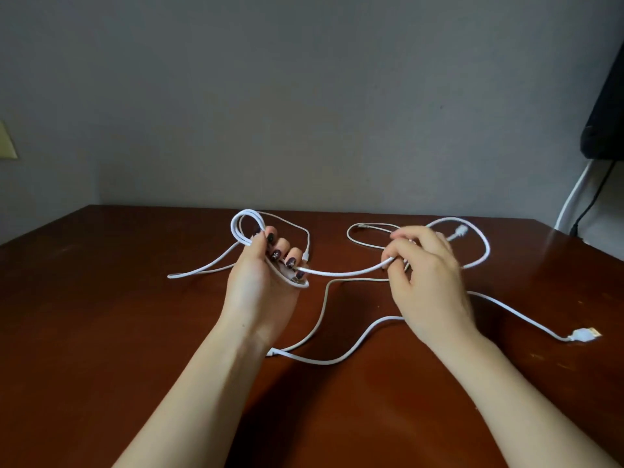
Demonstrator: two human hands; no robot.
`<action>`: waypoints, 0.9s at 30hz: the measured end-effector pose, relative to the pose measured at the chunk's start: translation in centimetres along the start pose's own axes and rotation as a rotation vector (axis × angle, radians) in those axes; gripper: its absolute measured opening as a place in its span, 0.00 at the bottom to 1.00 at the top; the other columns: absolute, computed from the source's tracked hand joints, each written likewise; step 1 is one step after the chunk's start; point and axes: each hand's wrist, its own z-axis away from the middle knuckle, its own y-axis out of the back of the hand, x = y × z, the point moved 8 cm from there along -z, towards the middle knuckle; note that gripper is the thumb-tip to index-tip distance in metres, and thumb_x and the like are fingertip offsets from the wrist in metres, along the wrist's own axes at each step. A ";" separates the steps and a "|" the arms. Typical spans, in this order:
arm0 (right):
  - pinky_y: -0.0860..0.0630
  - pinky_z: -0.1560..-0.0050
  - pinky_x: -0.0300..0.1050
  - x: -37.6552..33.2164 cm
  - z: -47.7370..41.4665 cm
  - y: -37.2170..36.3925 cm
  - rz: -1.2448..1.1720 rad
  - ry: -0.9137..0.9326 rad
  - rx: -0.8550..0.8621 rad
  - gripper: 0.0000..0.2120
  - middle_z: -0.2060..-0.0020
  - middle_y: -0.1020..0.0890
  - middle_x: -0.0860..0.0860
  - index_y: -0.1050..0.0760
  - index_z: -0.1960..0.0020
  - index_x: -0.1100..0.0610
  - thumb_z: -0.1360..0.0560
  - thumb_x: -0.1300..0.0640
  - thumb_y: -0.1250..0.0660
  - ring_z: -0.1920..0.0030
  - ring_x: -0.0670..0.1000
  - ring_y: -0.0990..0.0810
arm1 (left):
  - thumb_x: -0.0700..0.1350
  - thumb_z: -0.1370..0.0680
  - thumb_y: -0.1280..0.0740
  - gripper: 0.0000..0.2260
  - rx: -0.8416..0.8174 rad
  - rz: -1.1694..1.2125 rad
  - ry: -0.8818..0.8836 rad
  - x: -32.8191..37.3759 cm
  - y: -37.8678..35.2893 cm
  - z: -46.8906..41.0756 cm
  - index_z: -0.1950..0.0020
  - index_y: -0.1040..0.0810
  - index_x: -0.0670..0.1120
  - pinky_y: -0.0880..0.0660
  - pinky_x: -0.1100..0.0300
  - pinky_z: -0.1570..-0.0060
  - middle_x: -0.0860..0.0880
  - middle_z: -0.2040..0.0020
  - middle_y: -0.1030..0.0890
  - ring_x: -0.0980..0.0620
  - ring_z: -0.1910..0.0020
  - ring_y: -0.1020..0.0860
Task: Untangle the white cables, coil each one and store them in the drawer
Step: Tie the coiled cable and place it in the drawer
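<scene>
L: left hand [266,265] fingers curled round started coil [240,236], likely so loops can't spring open | R: right hand [429,275] fingertips pinch same thick white cable [344,272], span lifted between hands, probably feeding slack | second cable [582,334] loose on table [101,315], near right | drawer not in view

Left hand [261,282], right hand [434,278]: curled fingers, forearms forward.

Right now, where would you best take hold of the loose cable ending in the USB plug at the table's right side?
Probably pinch the white cord just behind the USB plug, coming from above and the right: that end lies flat and free on the table, apart from other strands.
</scene>
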 end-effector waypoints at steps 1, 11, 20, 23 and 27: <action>0.35 0.51 0.37 0.2 0.1 -0.5 0.060 0.002 -0.075 0.09 0.55 0.21 0.50 0.21 0.62 0.57 0.29 0.67 0.36 0.52 0.49 0.30 | 0.44 0.18 0.47 0.12 0.006 -0.026 0.009 -0.2 0.1 0.0 0.61 0.35 0.49 0.41 0.63 0.68 0.53 0.70 0.39 0.55 0.73 0.39; 0.34 0.48 0.37 -4.0 2.7 -3.8 -0.193 0.109 -0.669 0.14 0.55 0.25 0.36 0.22 0.46 0.48 0.29 0.52 0.40 0.48 0.41 0.31 | 0.47 0.18 0.48 0.13 -0.107 -0.044 0.090 -1.6 -1.3 0.7 0.62 0.35 0.49 0.38 0.59 0.63 0.53 0.70 0.41 0.55 0.74 0.40; 0.37 0.69 0.39 -5.4 2.5 -3.1 -0.226 0.161 -0.547 0.08 0.71 0.30 0.42 0.27 0.50 0.47 0.19 0.51 0.44 0.68 0.45 0.30 | 0.48 0.18 0.49 0.14 -0.050 0.179 0.107 -0.5 -0.1 -0.4 0.62 0.34 0.47 0.37 0.66 0.77 0.52 0.72 0.39 0.55 0.76 0.40; 0.27 0.62 0.45 -4.8 2.5 -3.6 -0.159 0.165 -0.600 0.10 0.62 0.22 0.46 0.23 0.47 0.46 0.20 0.51 0.43 0.60 0.47 0.24 | 0.48 0.18 0.49 0.15 -0.014 0.231 0.131 -0.5 0.6 -0.6 0.63 0.34 0.46 0.38 0.66 0.77 0.52 0.73 0.39 0.55 0.78 0.40; 0.30 0.67 0.41 -6.1 2.7 -2.8 0.006 0.374 -0.510 0.12 0.70 0.24 0.46 0.19 0.54 0.50 0.23 0.53 0.42 0.68 0.50 0.26 | 0.47 0.17 0.50 0.16 0.001 0.204 0.176 -1.1 0.7 -0.5 0.63 0.34 0.45 0.39 0.66 0.80 0.52 0.72 0.38 0.56 0.77 0.40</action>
